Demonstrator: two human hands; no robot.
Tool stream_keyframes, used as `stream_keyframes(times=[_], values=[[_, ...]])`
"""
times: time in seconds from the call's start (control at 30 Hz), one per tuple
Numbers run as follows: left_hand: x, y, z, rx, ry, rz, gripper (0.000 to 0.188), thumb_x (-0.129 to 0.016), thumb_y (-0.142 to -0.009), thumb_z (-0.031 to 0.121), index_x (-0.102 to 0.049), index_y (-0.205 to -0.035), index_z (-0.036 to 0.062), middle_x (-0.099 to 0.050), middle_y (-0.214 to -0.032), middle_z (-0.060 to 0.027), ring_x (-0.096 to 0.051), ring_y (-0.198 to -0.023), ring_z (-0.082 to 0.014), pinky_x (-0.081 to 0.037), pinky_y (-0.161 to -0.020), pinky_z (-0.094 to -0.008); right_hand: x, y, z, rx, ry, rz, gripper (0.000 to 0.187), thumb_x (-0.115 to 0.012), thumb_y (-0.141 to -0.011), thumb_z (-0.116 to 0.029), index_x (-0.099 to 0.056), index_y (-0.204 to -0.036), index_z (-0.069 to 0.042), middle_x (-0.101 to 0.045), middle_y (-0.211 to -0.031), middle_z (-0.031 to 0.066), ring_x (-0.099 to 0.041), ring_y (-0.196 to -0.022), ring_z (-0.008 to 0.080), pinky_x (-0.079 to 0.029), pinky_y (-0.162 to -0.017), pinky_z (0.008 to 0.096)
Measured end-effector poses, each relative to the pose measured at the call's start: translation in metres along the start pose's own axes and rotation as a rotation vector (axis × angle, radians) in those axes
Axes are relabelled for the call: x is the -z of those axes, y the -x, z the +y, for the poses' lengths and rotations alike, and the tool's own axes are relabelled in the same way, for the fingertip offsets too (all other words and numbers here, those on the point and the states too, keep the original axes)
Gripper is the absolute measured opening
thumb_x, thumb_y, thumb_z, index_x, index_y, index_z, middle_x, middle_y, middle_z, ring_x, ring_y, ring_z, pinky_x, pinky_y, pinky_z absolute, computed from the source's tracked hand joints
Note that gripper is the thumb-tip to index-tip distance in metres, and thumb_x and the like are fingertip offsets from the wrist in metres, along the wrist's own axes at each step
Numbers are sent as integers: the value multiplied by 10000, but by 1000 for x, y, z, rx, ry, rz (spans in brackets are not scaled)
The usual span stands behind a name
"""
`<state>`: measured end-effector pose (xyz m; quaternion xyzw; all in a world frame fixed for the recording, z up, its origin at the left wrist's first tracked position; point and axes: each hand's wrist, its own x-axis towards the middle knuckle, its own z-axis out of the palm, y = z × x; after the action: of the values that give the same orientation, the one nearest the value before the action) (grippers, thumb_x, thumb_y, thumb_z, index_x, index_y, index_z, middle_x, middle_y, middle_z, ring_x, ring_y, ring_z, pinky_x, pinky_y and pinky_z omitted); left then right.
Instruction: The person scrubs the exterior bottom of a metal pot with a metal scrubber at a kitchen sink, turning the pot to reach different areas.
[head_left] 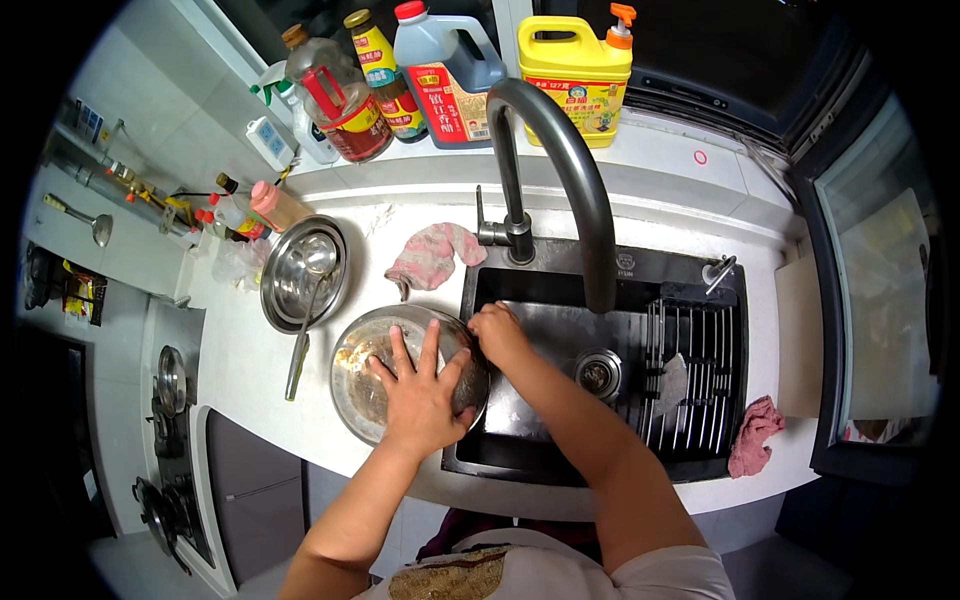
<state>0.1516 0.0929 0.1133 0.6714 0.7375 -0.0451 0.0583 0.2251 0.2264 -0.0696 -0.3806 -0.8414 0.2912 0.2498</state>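
The left hand (425, 395) lies open, fingers spread, on the broad upper face of a round, silver metal vessel (353, 385) with brownish stains. This vessel sits on the white countertop (245, 365), against the left edge of a black rectangular sink (520, 450). The right hand (500, 335) is at the vessel's far right side, its fingers curled — whether they grip the rim cannot be told. The right forearm crosses over the sink.

A dark grey, arched metal faucet (572, 150) rises from the sink's far edge and curves toward the near side. On the right of the sink stretches a rack of silver metal bars (692, 340), with a small grey cloth-like piece (672, 384) on it. A crumpled pink cloth (757, 437) lies on the counter to the right.

Farther left stands a round, shiny metal bowl (271, 298) — a long-handled metal ladle (298, 368) rests in it, handle pointing to the near side. Between bowl and faucet lies a pink-and-white cloth (436, 257).
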Motion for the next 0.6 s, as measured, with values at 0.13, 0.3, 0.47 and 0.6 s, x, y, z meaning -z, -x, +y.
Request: stream_keyframes(times=[0.13,0.3,0.47,0.6], values=[[6,-3,6,-7,-9,8,741,-783,-591,339,-514,-1276,254,-178,-1517,-162,-77,-1350,-557,-149,-952,-782,-14,-27,15,-89,-8,29,85,-646,-726,-46,-717,-758,-77,-660,-826,129,-607,-860,312,-493,-808,394],[0,1,1,8,7,19,737,-781,-587,338,-521,-1271,251,-178,-1518,-159,-76,-1353,-553,-151,-953,-779,21,0,7,-239,-387,345,123,-657,-740,-38,-713,-847,-63,-662,-826,132,-625,-826,316,-502,-764,384],[0,0,3,-5,7,29,738,-782,-583,332,-521,-1268,245,-187,-1516,-159,-80,-1353,-553,-156,-951,-779,4,58,-14,-265,-478,224,189,-632,-808,-84,-698,-985,-68,-626,-886,131,-589,-861,312,-483,-767,379],[-1,0,3,-4,13,46,741,-782,-581,327,-518,-1269,244,-193,-1515,-160,-88,-1352,-553,-161,-947,-779,-3,90,-33,-96,100,194,214,-551,-865,-90,-659,-1040,-34,-533,-969,109,-525,-935,286,-460,-788,386]])
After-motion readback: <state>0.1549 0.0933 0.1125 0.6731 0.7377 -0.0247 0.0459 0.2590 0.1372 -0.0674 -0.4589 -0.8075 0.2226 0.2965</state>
